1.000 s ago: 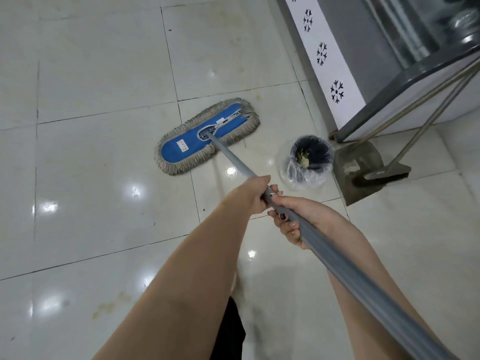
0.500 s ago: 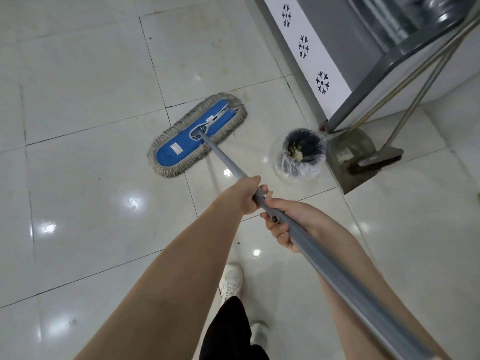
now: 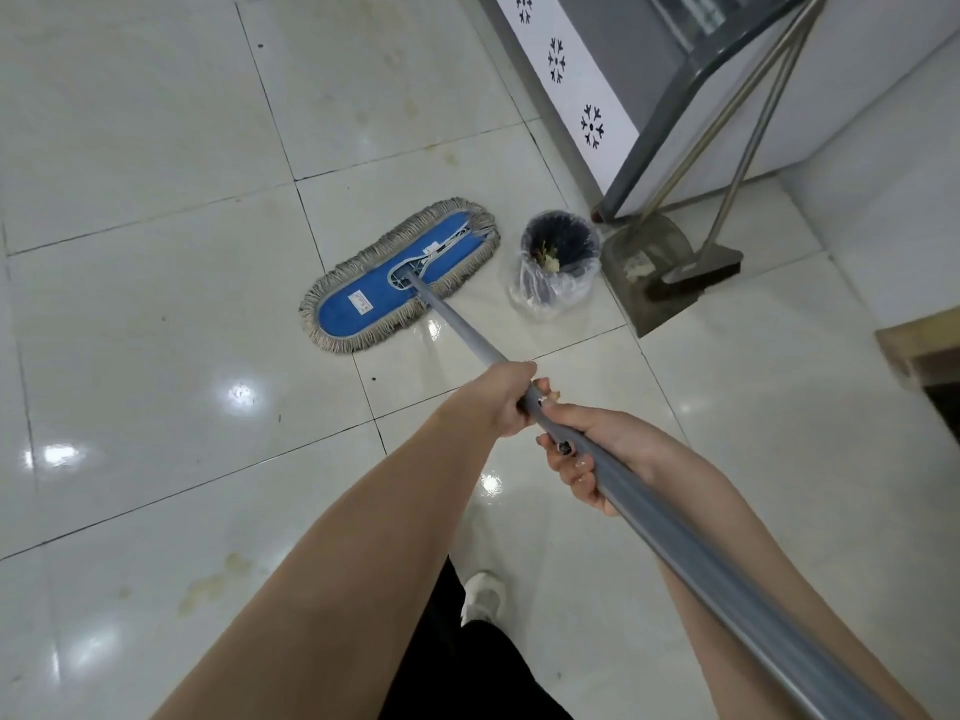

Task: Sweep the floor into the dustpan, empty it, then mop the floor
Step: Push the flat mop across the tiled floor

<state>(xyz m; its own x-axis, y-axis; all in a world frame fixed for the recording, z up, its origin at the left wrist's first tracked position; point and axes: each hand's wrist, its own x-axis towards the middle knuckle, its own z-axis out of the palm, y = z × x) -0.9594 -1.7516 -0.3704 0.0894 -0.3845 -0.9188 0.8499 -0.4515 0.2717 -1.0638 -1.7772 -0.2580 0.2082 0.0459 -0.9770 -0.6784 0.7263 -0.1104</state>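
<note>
Both hands close around the grey mop handle (image 3: 460,332): the left grip (image 3: 496,402) wraps it from above, fingers curled under the pole, and the right grip (image 3: 597,452) clasps it just behind, fingers curled around from beneath, painted nails showing. The two hands sit almost touching along the pole, which runs from the lower right corner up towards the centre of the white tiled floor (image 3: 156,314). At its far end the flat blue mop head (image 3: 363,298), fringed in pale cord, lies flat on the tiles across a grout line. Just beside its right tip stands a small dark bin (image 3: 561,241) lined with a clear bag, yellowish scraps visible inside. Right of the bin, a dustpan (image 3: 652,246) and a broom (image 3: 701,270) rest on the floor, their long handles leaning against a cabinet (image 3: 571,96) printed with black snowflakes. Below the arms, a white shoe (image 3: 483,597) and dark trousers show.
</note>
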